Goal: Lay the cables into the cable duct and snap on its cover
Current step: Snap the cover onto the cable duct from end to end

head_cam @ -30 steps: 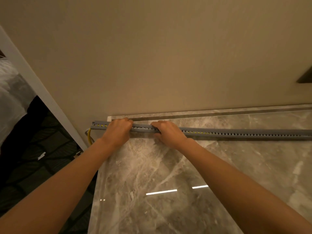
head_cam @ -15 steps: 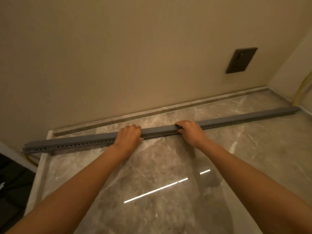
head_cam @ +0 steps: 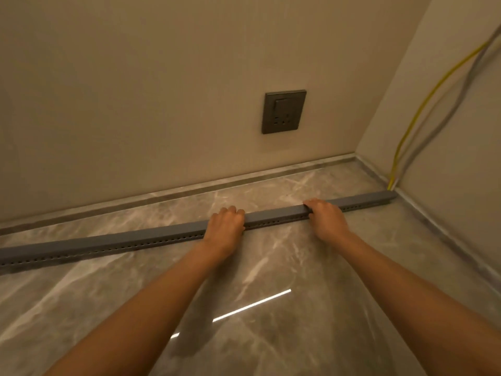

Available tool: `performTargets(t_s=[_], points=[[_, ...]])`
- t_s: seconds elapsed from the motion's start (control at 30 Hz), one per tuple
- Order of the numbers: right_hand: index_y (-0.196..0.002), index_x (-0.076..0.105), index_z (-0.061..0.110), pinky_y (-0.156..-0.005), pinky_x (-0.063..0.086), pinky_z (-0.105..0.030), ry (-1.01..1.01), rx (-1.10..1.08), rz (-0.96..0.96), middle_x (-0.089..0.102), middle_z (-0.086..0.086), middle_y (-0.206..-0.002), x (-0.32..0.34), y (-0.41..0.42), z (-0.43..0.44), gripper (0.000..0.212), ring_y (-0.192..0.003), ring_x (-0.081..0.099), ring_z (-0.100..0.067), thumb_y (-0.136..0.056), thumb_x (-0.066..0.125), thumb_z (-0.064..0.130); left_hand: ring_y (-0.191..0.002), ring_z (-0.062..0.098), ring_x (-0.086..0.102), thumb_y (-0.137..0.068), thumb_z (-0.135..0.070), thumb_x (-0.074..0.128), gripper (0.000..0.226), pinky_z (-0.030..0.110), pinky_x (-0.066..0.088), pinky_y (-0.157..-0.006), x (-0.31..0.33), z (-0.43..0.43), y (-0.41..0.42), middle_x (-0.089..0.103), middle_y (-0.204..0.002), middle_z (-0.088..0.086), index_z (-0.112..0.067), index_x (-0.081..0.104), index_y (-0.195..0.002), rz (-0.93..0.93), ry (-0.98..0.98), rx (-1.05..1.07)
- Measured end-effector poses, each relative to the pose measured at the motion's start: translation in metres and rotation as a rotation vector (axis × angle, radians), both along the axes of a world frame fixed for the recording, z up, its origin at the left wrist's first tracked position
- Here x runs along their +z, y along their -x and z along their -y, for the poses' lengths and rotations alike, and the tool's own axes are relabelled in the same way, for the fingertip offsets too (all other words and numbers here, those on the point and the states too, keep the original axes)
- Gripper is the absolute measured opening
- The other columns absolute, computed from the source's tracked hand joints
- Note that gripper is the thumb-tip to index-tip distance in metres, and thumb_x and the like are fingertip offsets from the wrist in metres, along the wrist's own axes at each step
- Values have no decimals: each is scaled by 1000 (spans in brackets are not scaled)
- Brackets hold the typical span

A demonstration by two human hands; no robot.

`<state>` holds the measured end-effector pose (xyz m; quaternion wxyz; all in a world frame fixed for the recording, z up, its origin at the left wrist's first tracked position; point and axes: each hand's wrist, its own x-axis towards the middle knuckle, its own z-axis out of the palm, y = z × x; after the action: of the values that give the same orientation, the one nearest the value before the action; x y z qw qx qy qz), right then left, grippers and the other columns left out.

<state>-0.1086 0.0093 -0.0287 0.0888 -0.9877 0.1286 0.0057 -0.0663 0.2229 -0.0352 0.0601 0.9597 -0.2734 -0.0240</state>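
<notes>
Head view: fingers of the left hand [head_cam: 224, 228] and right hand [head_cam: 326, 219] curl together over the grey cable duct [head_cam: 130, 239], pressing its top. It lies on the marble floor [head_cam: 271, 294], its far end at the corner beside the yellow cable [head_cam: 423, 104].

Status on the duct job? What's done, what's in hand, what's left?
Done: cables run inside the duct; yellow cable and grey cable come down the side wall into its right end, and the cover looks seated left of the hands. In hand: left hand and right hand press the cover mid-run. Left: the stretch to the right end; its seating can't be judged.
</notes>
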Motion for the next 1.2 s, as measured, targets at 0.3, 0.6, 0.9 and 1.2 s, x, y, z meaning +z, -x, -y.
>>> performTargets(t_s=[0.3, 0.6, 0.9, 1.2], points=[[-119, 55, 6, -94, 41, -36, -85, 66, 20, 56, -15, -121, -5, -28, 55, 29, -116, 46, -29, -91, 48, 7, -110, 27, 46, -98, -24, 39, 29, 37, 39, -91, -6, 54, -10, 49, -122, 11, -10, 48, -121, 41, -32, 150], [-110, 55, -2, -91, 41, -35, -70, 99, -35, 55, -20, -118, 5, -81, 57, 21, -111, 51, -32, -91, 46, 3, -119, 27, 39, -91, -6, 45, 44, 35, 35, -97, -11, 54, -43, 41, -132, 10, -7, 34, -133, 112, -142, 111], [-109, 51, -4, -87, 46, -37, 48, 79, -84, 58, -22, -116, 4, -118, 56, 19, -106, 58, -35, -92, 45, 1, -66, 25, 69, -38, -5, 89, 50, 26, 56, -56, -9, 55, -69, 72, -75, 10, 2, 72, -85, 328, -114, 42], [-111, 52, -3, -86, 47, -38, 196, 194, -103, 57, -21, -117, 2, -132, 58, 21, -108, 57, -35, -91, 46, 0, -58, 22, 65, -50, -6, 69, 15, 21, 51, -51, -9, 60, -85, 67, -64, 7, -6, 71, -65, 420, -162, -4]])
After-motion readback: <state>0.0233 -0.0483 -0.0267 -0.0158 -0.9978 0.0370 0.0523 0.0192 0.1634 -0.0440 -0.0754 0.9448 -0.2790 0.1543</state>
